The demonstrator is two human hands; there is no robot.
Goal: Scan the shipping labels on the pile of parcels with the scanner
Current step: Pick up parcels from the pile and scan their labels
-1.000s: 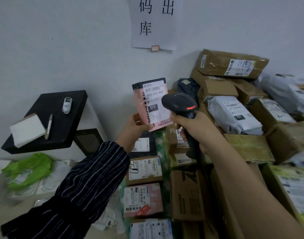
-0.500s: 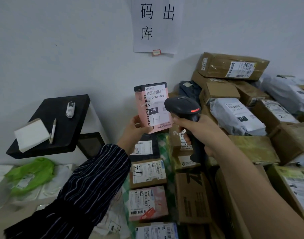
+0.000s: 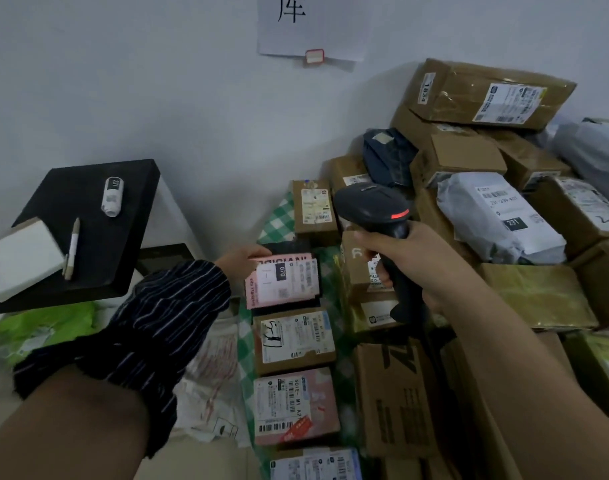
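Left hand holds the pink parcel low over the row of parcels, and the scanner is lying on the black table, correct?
No. The scanner is not on the black table; the right hand grips it in the air, as the head view shows. The left hand does hold the pink parcel low over the row of parcels.

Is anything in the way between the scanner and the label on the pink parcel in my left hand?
Nothing visible. The scanner in the right hand is held right of the pink parcel, with open air between. The left hand pinches the parcel's far corner, off the white label.
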